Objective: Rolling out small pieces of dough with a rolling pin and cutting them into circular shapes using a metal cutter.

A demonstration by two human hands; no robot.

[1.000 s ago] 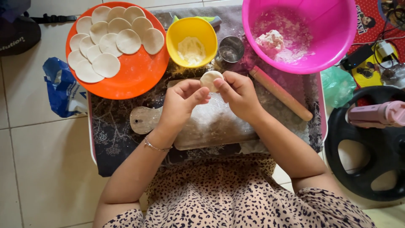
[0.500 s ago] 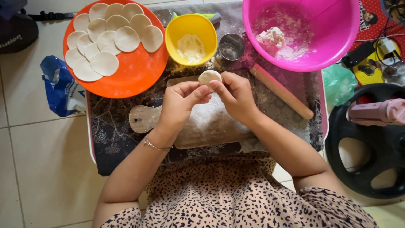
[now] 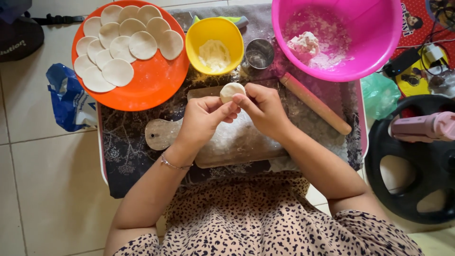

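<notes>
A small round piece of pale dough (image 3: 231, 91) sits pinched between the fingertips of both my hands, just above a floured wooden board (image 3: 237, 142). My left hand (image 3: 204, 121) grips it from the left and below. My right hand (image 3: 263, 109) grips it from the right, with its fingers curled over the dough's edge. A wooden rolling pin (image 3: 315, 103) lies on the mat to the right of my right hand.
An orange plate (image 3: 151, 83) with several flat dough rounds stands at the back left. Behind the board are a yellow bowl (image 3: 214, 43) of flour, a small metal cup (image 3: 259, 54) and a pink tub (image 3: 346, 35) holding a dough lump. A black wheel-like object (image 3: 417, 161) lies at right.
Both hands have stayed over the board with the dough piece, only turning it slightly between the fingers. Nothing else has moved.
</notes>
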